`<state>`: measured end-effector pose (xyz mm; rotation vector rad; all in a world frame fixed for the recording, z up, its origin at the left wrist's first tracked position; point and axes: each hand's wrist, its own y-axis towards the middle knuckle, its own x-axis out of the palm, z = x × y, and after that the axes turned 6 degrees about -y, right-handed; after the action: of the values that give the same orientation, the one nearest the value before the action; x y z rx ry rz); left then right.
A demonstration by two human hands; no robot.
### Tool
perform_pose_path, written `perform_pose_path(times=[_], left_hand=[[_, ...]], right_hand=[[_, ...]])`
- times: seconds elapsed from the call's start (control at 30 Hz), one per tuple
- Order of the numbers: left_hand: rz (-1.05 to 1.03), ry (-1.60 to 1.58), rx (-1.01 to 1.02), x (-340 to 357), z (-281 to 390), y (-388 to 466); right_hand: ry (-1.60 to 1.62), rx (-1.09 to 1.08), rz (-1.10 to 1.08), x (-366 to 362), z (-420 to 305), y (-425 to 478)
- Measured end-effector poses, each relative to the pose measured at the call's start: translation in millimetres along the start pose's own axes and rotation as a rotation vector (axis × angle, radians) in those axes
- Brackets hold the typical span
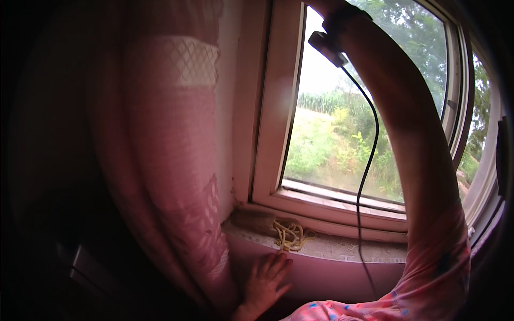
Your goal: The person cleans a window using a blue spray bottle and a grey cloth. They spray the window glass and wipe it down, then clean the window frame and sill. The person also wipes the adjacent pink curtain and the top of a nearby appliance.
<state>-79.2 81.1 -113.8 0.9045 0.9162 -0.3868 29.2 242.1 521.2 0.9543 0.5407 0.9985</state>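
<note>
My left hand (267, 279) lies with fingers spread against the pink surface (329, 277) just below the windowsill, and holds nothing. Its fingertips come close to a bundle of yellowish cord (291, 236) on the sill (321, 248). My right arm (409, 116) reaches up across the window (341, 152); the hand itself is past the top edge, out of view. Around that wrist is a dark band (347, 20) with a small dark device (327, 48) attached. A black cable (371, 148) hangs from the device down past the sill.
A pink curtain (172, 140) with a pale lattice band hangs at the left beside the wall. The window frame (265, 160) borders the glass, and more window panes (474, 132) stand at the right. A patterned pink sleeve (437, 257) covers my upper right arm. The left side is very dark.
</note>
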Motion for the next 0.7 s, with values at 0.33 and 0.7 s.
perform_pose_path(times=[0.33,0.7], left_hand=[[0.118,-0.014,0.053,3.6,0.1,5.0],[0.558,-0.048,0.058,-27.0,24.1,13.5]], right_hand=[[0.353,-0.241,0.067,-0.9,-125.8,-275.8],[0.096,-0.851,-0.201,-18.2,-137.0,-415.9]])
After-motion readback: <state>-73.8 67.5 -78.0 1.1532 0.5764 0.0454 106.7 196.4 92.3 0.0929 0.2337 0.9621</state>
